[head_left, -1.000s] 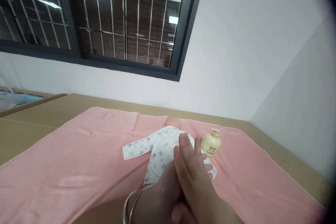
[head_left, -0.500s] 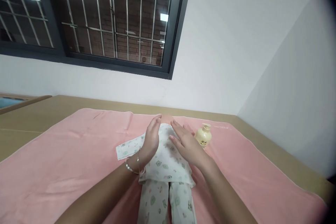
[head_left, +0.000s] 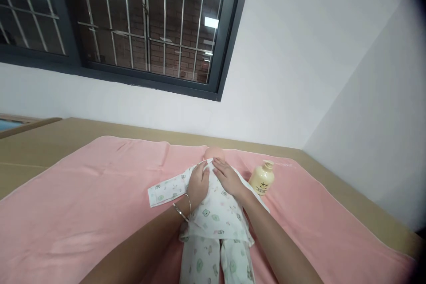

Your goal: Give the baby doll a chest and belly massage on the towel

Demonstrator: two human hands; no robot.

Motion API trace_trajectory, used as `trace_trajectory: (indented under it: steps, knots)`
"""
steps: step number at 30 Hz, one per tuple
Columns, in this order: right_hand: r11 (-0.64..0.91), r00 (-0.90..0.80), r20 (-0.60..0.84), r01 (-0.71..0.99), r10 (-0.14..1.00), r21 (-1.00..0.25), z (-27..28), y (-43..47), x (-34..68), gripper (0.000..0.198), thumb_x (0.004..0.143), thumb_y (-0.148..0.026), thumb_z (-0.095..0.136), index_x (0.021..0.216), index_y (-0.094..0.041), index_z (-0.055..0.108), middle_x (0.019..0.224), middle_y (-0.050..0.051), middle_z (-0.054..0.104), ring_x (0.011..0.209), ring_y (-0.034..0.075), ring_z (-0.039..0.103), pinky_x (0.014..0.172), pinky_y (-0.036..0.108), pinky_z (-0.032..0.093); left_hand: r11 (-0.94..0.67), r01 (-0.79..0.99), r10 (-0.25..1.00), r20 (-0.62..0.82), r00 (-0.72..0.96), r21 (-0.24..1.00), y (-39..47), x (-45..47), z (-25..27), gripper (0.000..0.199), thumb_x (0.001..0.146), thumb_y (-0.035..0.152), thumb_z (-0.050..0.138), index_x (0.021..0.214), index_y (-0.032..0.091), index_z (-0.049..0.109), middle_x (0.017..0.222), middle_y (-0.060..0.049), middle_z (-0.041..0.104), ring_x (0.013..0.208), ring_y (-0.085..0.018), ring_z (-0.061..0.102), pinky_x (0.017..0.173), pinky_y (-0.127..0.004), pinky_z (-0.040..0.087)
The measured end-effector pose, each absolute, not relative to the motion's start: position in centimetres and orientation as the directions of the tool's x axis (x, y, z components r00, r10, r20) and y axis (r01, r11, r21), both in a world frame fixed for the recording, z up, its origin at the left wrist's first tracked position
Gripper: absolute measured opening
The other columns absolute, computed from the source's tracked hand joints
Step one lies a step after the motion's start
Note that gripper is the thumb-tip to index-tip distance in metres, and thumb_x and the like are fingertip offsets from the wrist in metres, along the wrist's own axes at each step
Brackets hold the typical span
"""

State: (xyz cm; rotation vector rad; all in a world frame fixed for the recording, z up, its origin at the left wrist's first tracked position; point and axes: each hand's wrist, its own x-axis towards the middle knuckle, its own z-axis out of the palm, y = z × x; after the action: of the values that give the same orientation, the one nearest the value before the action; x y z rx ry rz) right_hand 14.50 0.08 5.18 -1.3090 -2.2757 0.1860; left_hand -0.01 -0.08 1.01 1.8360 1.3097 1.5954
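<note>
A baby doll (head_left: 214,153) lies on its back with its head at the far end. It wears a white patterned top (head_left: 216,218) and matching trousers (head_left: 200,261). My left hand (head_left: 199,180) rests flat on the left of the doll's upper chest, fingers stretched out, a silver bangle (head_left: 182,212) at the wrist. On the right of the chest lies my right hand (head_left: 229,177), palm down with its fingers extended. Neither hand grips anything. A pale yellow pump bottle (head_left: 262,177) stands tilted in view, just right of the doll.
A pink blanket (head_left: 83,213) lies under the doll on a tan surface (head_left: 80,131). Behind it rise a white wall (head_left: 273,62) and a dark-framed window (head_left: 218,84) with metal bars. At the far left edge shows a wooden rim (head_left: 36,125).
Both hands have lowered from above the doll, palms facing each other, to lie flat on its chest. The doll's head and right sleeve show more now. The view has shifted slightly.
</note>
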Motion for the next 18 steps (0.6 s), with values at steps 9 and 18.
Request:
trace_trajectory:
  steps: [9, 18]
  knots:
    - [0.292, -0.225, 0.362, 0.945, 0.904, -0.144, 3.7, -3.8, 12.5, 0.057, 0.096, -0.033, 0.037, 0.143, -0.001, 0.040, 0.149, 0.023, 0.036, 0.142, 0.033, 0.028, 0.115, 0.050, 0.023, -0.506, 0.417, 0.810, 0.582, -0.072, 0.755, -0.6, 0.1, 1.2, 0.032, 0.096, 0.028, 0.037, 0.118, 0.018, 0.059, 0.120, -0.010, 0.064, 0.115, -0.022, 0.056, 0.106, -0.043, 0.040]
    - [0.326, -0.223, 0.347, 0.904, 0.911, -0.277, 4.5, -1.1, 15.1, 0.055, 0.099, -0.040, 0.032, 0.141, -0.007, 0.045, 0.145, 0.018, 0.045, 0.138, 0.027, 0.038, 0.114, 0.045, 0.028, -0.484, 0.446, 0.820, 0.568, -0.069, 0.753, -0.8, 0.3, 1.4, 0.031, 0.095, 0.025, 0.038, 0.117, 0.018, 0.059, 0.120, -0.010, 0.064, 0.116, -0.023, 0.056, 0.105, -0.043, 0.041]
